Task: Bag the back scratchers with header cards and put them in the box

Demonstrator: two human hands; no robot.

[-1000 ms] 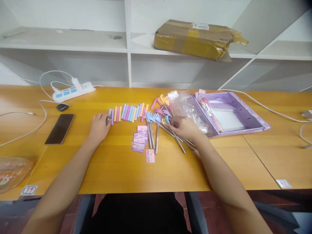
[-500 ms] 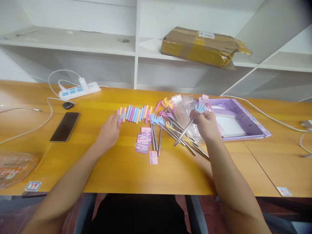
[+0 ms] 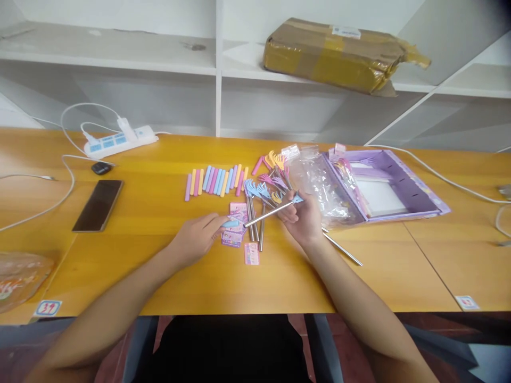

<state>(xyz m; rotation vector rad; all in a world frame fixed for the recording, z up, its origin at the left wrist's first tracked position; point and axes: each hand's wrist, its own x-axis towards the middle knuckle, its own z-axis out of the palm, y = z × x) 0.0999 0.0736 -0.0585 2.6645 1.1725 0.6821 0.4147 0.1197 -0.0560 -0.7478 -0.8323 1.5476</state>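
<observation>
My left hand [image 3: 199, 236] is closed on a blue handle sleeve [image 3: 230, 224], held just left of a metal rod's end. In my right hand [image 3: 301, 215] is a back scratcher [image 3: 268, 215]; its blue claw head lies between the fingers and its bare rod points left toward the sleeve. Whether rod and sleeve touch, I cannot tell. A row of pastel sleeves [image 3: 215, 181] lies beyond my left hand. Several back scratchers with blue, pink and yellow claws [image 3: 275, 159] lie in a pile behind my right hand, partly hidden by it. Small pink cards [image 3: 251, 254] lie between the hands.
Clear plastic bags [image 3: 323, 183] lie beside a purple open box [image 3: 407, 213] at the right. On the left are a phone [image 3: 98, 206], a power strip [image 3: 120, 142] with cables and a black fob [image 3: 101, 168]. A taped carton [image 3: 331, 56] sits on the shelf.
My left hand has carried the blue sleeve from the row toward the middle. My right hand has brought the back scratcher left and lower, its rod now facing the sleeve.
</observation>
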